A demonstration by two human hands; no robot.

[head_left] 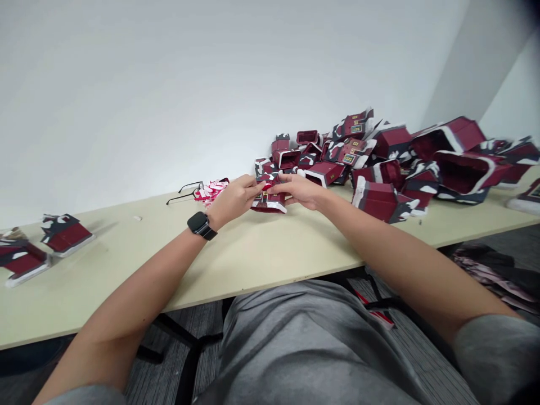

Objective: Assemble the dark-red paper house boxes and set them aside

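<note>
A small dark-red cardboard house (269,201) with a white snow-edged base and printed yellow windows lies on the table between my hands. My left hand (234,198) pinches its left side, and my right hand (300,190) holds its upper right side, fingertips reaching across the roof. Part of the house is hidden by my fingers. Just behind my left hand lies a bundle of red-and-white paper scraps (211,191). A black smartwatch (201,225) sits on my left wrist.
A large heap of similar red houses (379,152) fills the table's back right, against the wall. Two assembled houses (65,233) stand at the far left. Black-framed glasses (184,192) lie on the pale table (253,253), whose front edge runs near my body.
</note>
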